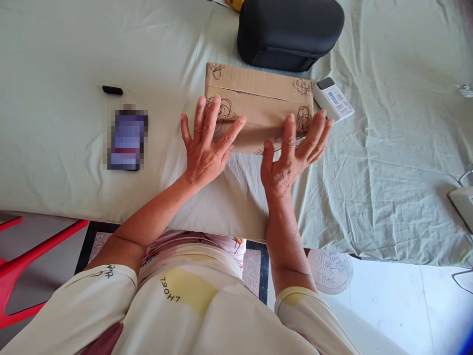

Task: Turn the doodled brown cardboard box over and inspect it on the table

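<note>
A closed brown cardboard box [258, 106] lies on the cloth-covered table in front of me, with black scribbles near its corners and a seam along its top. My left hand [209, 140] is spread out at the box's near left corner, its fingers over the scribble there. Over the near right corner my right hand [295, 148] is held open with the fingers apart. Whether either hand touches the cardboard I cannot tell. Neither hand grips anything.
Behind the box sits a black zip case [290, 32]. A small white-and-grey box [334, 98] lies right of it. On the left are a blurred phone [127, 140] and a small black stick-like object [112, 90]. A red chair frame [40, 251] stands at lower left.
</note>
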### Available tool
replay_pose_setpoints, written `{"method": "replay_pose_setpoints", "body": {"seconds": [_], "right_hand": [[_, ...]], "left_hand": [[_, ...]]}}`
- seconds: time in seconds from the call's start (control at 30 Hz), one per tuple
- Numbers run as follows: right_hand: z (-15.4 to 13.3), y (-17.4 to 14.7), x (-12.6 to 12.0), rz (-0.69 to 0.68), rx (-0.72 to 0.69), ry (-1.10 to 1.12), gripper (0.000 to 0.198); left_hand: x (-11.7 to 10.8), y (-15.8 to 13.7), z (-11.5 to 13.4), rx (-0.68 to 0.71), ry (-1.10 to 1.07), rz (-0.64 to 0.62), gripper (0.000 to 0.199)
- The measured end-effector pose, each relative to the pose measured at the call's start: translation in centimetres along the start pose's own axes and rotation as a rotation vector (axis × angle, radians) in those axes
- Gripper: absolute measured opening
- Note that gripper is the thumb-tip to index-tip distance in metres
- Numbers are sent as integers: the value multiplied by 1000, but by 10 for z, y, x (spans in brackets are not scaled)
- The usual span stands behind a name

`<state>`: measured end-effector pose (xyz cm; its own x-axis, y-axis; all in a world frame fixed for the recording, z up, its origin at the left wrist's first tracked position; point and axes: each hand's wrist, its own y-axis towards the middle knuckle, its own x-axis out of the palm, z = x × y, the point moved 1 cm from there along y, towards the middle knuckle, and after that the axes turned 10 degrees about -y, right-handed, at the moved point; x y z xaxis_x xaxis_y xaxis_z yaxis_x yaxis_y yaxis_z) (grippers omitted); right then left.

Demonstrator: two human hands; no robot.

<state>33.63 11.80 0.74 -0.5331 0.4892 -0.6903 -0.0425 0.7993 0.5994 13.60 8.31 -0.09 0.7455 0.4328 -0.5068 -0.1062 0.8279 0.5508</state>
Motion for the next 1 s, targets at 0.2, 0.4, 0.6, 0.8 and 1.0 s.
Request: {"method": "replay_pose_setpoints", "body": {"seconds": [0.2,0.4,0.6,0.8,1.0], "right_hand": [[42,4,16,135,-4,65,59],[23,-14,23,35,-50,156,60],[-8,-34,32,-209,-237,275,74],[-9,-30,32,-221,-270,332,61],[9,-22,30,-91,-180,350,57]], "left_hand": [[-4,0,-2,5,34,5,53],[-10,1,-19,38,42,72,80],[-6,-6,-15,206,74,7,88],[-1,-5,-8,161,-13,-36,61],[1,-5,-19,232,-71,-42,61]]}}
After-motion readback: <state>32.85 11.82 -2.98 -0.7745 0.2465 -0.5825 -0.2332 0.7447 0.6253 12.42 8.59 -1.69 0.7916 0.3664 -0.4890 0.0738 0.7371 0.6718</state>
